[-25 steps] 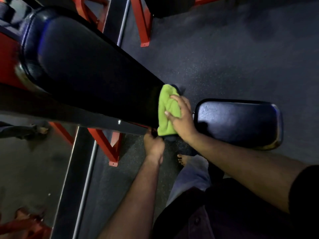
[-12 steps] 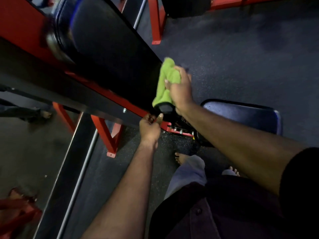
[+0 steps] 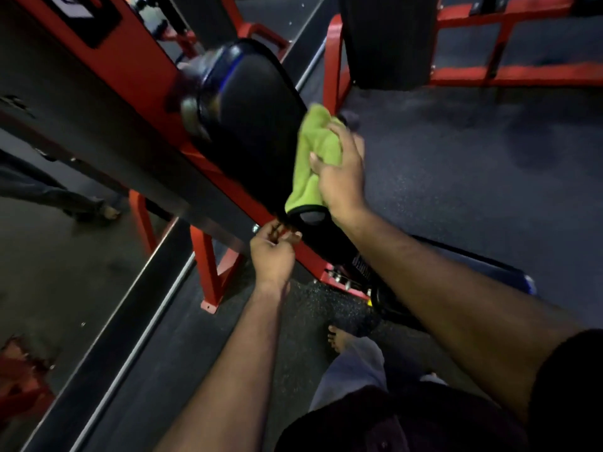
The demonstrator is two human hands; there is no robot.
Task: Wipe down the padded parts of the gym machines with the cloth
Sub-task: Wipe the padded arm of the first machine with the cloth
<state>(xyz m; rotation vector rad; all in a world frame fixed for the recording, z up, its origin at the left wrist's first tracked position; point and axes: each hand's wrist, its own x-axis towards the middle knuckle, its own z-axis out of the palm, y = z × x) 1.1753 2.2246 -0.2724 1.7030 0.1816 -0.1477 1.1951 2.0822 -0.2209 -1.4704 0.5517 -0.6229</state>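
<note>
A long black padded backrest (image 3: 257, 125) slopes from upper left down to the centre on a red frame (image 3: 137, 83). My right hand (image 3: 342, 177) presses a green cloth (image 3: 313, 158) flat against the pad's right edge. My left hand (image 3: 272, 252) grips the lower end of the backrest, fingers curled around its underside edge. The black seat pad (image 3: 489, 269) lies low on the right, mostly hidden behind my right forearm.
A mirror wall (image 3: 58, 256) runs along the left with a dark floor rail. Red frame legs (image 3: 208, 272) stand below the backrest. Another red-framed machine (image 3: 489, 70) with a black pad stands at the back right. Dark rubber floor (image 3: 473, 164) spreads to the right. My bare foot (image 3: 337, 340) shows below.
My right hand has slid the green cloth up along the backrest's edge. The view has tilted up, showing more of the frame. My left hand stays on the pad's lower end.
</note>
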